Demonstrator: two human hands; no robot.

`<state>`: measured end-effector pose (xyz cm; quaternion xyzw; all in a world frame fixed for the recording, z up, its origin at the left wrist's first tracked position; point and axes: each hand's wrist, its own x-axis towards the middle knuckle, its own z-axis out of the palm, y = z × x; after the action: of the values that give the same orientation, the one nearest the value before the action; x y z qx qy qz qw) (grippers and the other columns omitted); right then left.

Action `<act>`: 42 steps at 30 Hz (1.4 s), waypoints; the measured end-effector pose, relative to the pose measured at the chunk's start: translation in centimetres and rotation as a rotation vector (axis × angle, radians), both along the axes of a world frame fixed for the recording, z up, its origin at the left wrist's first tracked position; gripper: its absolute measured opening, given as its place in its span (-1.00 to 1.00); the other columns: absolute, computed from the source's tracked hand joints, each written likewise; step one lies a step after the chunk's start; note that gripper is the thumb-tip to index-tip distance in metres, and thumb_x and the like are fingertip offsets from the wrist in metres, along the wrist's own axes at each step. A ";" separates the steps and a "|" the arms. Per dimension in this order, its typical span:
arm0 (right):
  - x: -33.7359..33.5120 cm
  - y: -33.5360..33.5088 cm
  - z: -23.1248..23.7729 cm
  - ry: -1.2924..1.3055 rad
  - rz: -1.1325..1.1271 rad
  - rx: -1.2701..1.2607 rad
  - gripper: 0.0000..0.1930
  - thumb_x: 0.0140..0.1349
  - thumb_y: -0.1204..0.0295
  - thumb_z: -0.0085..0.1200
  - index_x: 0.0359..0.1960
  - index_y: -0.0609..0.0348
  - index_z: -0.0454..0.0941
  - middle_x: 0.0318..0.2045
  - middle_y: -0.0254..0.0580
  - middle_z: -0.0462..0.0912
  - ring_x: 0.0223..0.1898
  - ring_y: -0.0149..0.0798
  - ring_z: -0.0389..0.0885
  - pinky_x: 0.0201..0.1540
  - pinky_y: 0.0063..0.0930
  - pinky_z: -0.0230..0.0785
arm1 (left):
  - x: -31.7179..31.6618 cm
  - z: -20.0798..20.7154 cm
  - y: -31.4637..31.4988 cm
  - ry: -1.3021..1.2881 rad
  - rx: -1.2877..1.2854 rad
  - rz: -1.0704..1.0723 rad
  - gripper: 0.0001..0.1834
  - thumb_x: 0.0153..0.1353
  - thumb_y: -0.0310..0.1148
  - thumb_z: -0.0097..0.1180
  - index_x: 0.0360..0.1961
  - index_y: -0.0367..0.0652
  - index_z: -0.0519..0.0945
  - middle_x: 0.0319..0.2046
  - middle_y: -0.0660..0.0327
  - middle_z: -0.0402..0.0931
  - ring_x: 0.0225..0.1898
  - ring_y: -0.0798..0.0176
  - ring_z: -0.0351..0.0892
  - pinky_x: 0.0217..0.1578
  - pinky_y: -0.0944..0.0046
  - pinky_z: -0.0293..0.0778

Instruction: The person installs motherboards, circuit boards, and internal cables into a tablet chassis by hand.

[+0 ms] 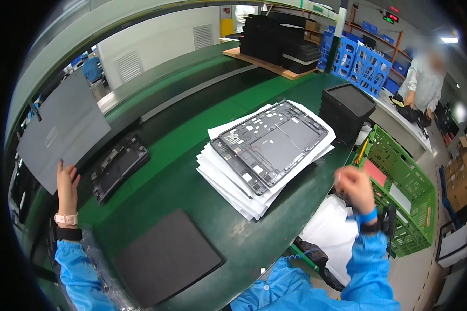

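Note:
My left hand (67,184) is raised with its fingers stretched out, in front of the lower edge of a grey panel (62,129); whether it touches the panel I cannot tell. Beside it lies a dark tablet-like housing with parts inside (120,167). My right hand (355,187) hovers past the table's right edge, fingers curled together; what they hold, if anything, is too small to make out. Between my hands, two dark tablet housings (283,142) overlap on a stack of white sheets (227,182). A flat black board (168,259) lies nearest to me.
The green table (192,189) carries black trays (347,106) at its right and black stacks (275,44) on a wooden board farther back. A green crate (410,207) stands right, with white sheets (327,228) below. A person (424,85) works at another table.

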<state>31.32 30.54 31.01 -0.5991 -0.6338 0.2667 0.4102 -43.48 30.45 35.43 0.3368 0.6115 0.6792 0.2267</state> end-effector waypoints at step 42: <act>-18.1 1.1 -0.4 0.836 0.636 -0.514 -0.61 0.27 0.40 0.00 0.13 0.14 0.31 -0.06 -0.22 0.51 -0.14 -0.33 0.56 -0.22 -0.45 0.54 | 4.7 -3.4 -35.3 0.773 -0.683 0.042 -0.75 0.02 -0.50 0.17 -0.21 -0.19 0.58 -0.28 0.16 0.60 -0.19 0.21 0.58 -0.16 0.27 0.47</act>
<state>13.20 31.64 30.60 -0.3036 -0.4817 0.7356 0.3670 -38.80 -4.81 32.02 0.4577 0.8440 0.2713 0.0675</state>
